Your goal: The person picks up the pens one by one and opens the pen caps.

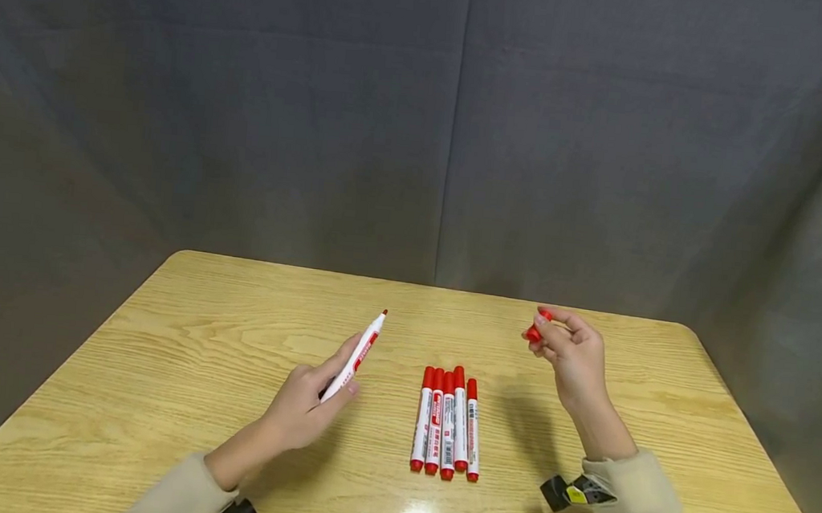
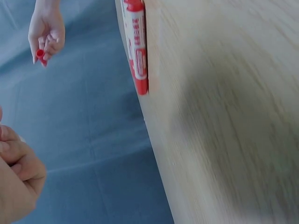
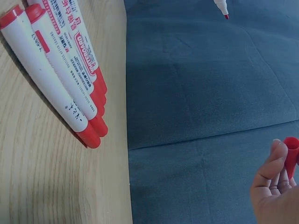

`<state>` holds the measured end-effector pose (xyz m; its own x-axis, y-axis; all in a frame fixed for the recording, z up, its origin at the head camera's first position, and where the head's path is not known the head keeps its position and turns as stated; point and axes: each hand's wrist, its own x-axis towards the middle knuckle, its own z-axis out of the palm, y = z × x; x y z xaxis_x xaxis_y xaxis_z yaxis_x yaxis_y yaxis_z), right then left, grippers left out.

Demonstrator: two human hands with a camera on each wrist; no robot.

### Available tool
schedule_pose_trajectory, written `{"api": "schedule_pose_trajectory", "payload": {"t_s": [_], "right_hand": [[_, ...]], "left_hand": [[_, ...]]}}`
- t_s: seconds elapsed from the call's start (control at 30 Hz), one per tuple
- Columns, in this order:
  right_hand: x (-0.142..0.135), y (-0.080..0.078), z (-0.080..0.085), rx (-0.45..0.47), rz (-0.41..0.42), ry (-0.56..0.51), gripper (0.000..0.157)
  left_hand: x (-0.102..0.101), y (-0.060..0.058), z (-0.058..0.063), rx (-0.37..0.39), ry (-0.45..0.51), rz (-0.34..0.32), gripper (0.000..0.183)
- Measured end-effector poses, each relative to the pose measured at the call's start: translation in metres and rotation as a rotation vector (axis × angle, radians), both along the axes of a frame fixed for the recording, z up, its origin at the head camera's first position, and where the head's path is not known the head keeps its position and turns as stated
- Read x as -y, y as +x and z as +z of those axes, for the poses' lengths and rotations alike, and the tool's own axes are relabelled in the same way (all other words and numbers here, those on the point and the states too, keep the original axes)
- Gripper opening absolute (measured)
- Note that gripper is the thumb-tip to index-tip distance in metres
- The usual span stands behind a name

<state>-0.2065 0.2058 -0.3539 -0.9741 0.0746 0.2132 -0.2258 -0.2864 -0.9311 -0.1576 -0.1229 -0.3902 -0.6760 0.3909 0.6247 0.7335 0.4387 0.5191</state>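
Note:
In the head view my left hand (image 1: 305, 401) grips an uncapped white whiteboard marker (image 1: 354, 358), its red tip slanting up and away. My right hand (image 1: 576, 362), raised at the right, pinches a red marker cap (image 1: 537, 329) between thumb and fingers. The cap's hollow end shows in the right wrist view, where the cap (image 3: 291, 156) sits in the fingertips. Between the hands, several capped red-and-white markers (image 1: 447, 420) lie side by side on the table. In the left wrist view the held marker is mostly out of sight.
The wooden table (image 1: 232, 315) has rounded far corners. A dark grey curtain (image 1: 320, 120) hangs behind it and down both sides. Each wrist wears a black strap-on device, one of them the right wrist device (image 1: 573, 492).

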Motion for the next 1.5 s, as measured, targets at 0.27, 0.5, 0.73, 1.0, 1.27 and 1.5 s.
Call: {"api": "schedule_pose_trajectory", "payload": {"t_s": [0.27,0.5,0.73,1.0,1.27,1.5], "right_hand": [[-0.002,0.001,-0.003,0.008,-0.007,0.01,0.008],[-0.003,0.003,-0.004,0.018,-0.008,0.007,0.009],[-0.006,0.004,-0.003,0.021,0.003,-0.013,0.01],[-0.009,0.004,-0.002,0.018,-0.007,0.005,0.009],[-0.01,0.003,-0.004,0.024,-0.008,-0.01,0.008],[-0.013,0.003,-0.004,0.033,-0.023,0.006,0.008]], "left_hand": [[0.016,-0.001,0.003,0.006,-0.004,0.075,0.053],[0.03,-0.003,0.002,-0.01,-0.025,0.095,0.052],[0.047,-0.005,0.001,-0.012,-0.053,0.177,0.052],[0.063,-0.008,-0.002,-0.013,-0.09,0.248,0.051],[0.079,-0.013,-0.009,0.023,-0.155,0.33,0.051],[0.096,-0.019,-0.016,0.067,-0.206,0.377,0.049]]}}
